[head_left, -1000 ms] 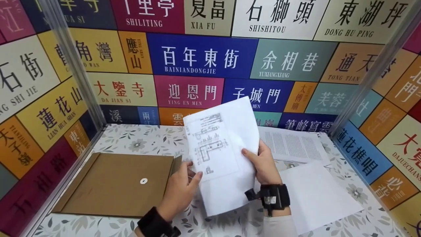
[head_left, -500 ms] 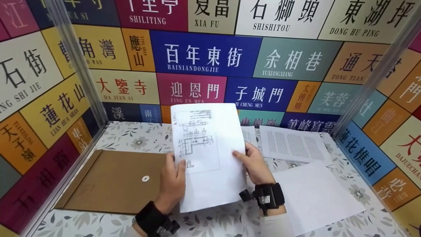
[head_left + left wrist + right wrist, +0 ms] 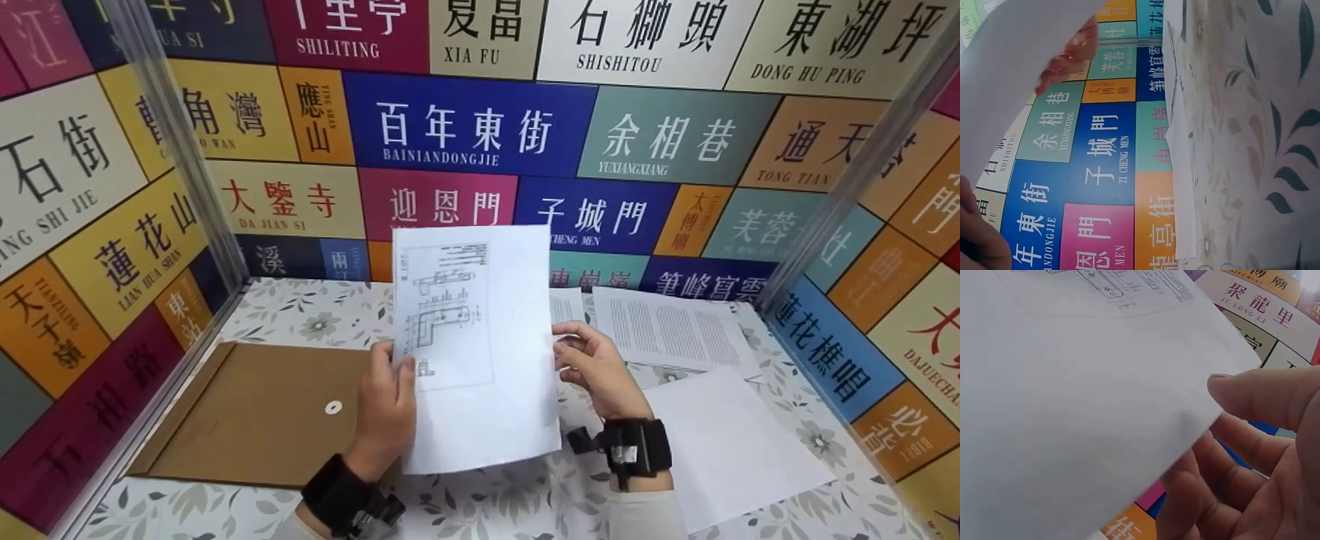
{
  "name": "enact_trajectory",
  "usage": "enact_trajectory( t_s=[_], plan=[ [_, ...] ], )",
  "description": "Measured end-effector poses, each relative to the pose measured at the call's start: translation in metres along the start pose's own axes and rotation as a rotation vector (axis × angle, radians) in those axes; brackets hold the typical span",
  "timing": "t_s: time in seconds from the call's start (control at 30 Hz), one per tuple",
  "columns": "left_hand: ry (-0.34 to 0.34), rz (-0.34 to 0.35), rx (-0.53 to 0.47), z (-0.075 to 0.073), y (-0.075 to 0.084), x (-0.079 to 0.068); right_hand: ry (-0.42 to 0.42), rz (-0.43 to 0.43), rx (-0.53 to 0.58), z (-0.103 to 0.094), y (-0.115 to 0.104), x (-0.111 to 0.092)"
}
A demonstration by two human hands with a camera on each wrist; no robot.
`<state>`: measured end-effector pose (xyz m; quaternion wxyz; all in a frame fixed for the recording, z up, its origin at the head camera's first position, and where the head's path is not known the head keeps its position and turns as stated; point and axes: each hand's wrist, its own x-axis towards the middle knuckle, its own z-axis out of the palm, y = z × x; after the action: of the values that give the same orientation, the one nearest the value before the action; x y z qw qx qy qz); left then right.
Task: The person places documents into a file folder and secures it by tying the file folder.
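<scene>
Upright in the head view stands a stack of white paper [image 3: 517,337], its front sheet printed with a line drawing. My left hand [image 3: 386,412] grips the left edge, thumb in front and fingers behind. At the opposite edge my right hand [image 3: 596,371] has loosely bent fingers and a thumb beside the paper, without a clear pinch. The right wrist view shows the thumb [image 3: 1241,394] near the edge of the paper [image 3: 1100,382], with fingers partly behind it. In the left wrist view, the paper [image 3: 1005,79] hides part of the right hand [image 3: 1072,56].
A brown document envelope [image 3: 262,412] with a white round button lies at the left. Printed sheets [image 3: 667,330] lie at the back right, and blank white paper [image 3: 735,450] in front of them. Sign-covered panels [image 3: 465,127] enclose the leaf-patterned table [image 3: 480,510].
The paper was tilted and bent, then straightened upright. My left hand has taken hold of its left edge. My right thumb has come off the front sheet, and that hand has shifted slightly right.
</scene>
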<state>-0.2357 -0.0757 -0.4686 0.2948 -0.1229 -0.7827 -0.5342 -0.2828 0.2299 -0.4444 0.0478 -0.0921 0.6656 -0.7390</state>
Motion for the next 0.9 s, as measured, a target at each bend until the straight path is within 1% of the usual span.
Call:
enact_trajectory(
  t_s=[0.07, 0.13, 0.2, 0.27, 0.33, 0.37, 0.43, 0.47, 0.5, 0.53, 0.57, 0.6, 0.63, 0.67, 0.73, 0.8, 0.87, 0.9],
  plan=[
    [0.044, 0.001, -0.003, -0.003, 0.003, 0.002, -0.033, 0.024, -0.039, -0.005, 0.0, -0.001],
    [0.102, 0.007, 0.004, -0.006, 0.004, 0.005, -0.102, 0.056, -0.097, -0.009, 0.004, -0.001],
    [0.165, 0.014, 0.009, -0.01, 0.006, 0.008, -0.191, 0.092, -0.138, -0.011, 0.01, -0.001],
    [0.222, 0.015, 0.015, -0.013, 0.005, 0.01, -0.298, 0.126, -0.132, -0.01, 0.022, 0.001],
    [0.266, 0.007, 0.009, -0.017, 0.005, 0.012, -0.442, 0.137, -0.048, -0.005, 0.039, 0.003],
    [0.284, -0.002, 0.001, -0.018, 0.005, 0.013, -0.522, 0.135, 0.016, 0.001, 0.048, 0.005],
    [0.31, -0.023, -0.013, -0.02, 0.006, 0.014, -0.659, 0.123, 0.156, 0.017, 0.064, 0.008],
    [0.318, -0.034, -0.018, -0.021, 0.006, 0.014, -0.712, 0.111, 0.227, 0.028, 0.07, 0.009],
    [0.321, -0.047, -0.029, -0.021, 0.006, 0.014, -0.74, 0.096, 0.289, 0.04, 0.074, 0.009],
    [0.322, -0.059, -0.038, -0.021, 0.006, 0.014, -0.741, 0.077, 0.343, 0.053, 0.076, 0.009],
    [0.322, -0.068, -0.046, -0.021, 0.006, 0.014, -0.701, 0.06, 0.406, 0.067, 0.076, 0.007],
    [0.324, -0.073, -0.052, -0.02, 0.006, 0.013, -0.619, 0.049, 0.467, 0.082, 0.075, 0.005],
    [0.326, -0.074, -0.061, -0.02, 0.005, 0.013, -0.513, 0.037, 0.529, 0.097, 0.072, 0.002],
    [0.331, -0.074, -0.065, -0.019, 0.005, 0.012, -0.388, 0.022, 0.593, 0.111, 0.069, -0.001],
    [0.346, -0.069, -0.08, -0.016, 0.004, 0.01, -0.114, -0.008, 0.695, 0.139, 0.062, -0.008],
    [0.368, -0.062, -0.093, -0.014, 0.003, 0.008, 0.125, -0.03, 0.738, 0.161, 0.054, -0.014],
    [0.377, -0.056, -0.097, -0.01, 0.002, 0.005, 0.275, -0.035, 0.737, 0.177, 0.047, -0.019],
    [0.377, -0.054, -0.101, -0.008, 0.002, 0.005, 0.324, -0.033, 0.731, 0.181, 0.045, -0.022]
  ],
)
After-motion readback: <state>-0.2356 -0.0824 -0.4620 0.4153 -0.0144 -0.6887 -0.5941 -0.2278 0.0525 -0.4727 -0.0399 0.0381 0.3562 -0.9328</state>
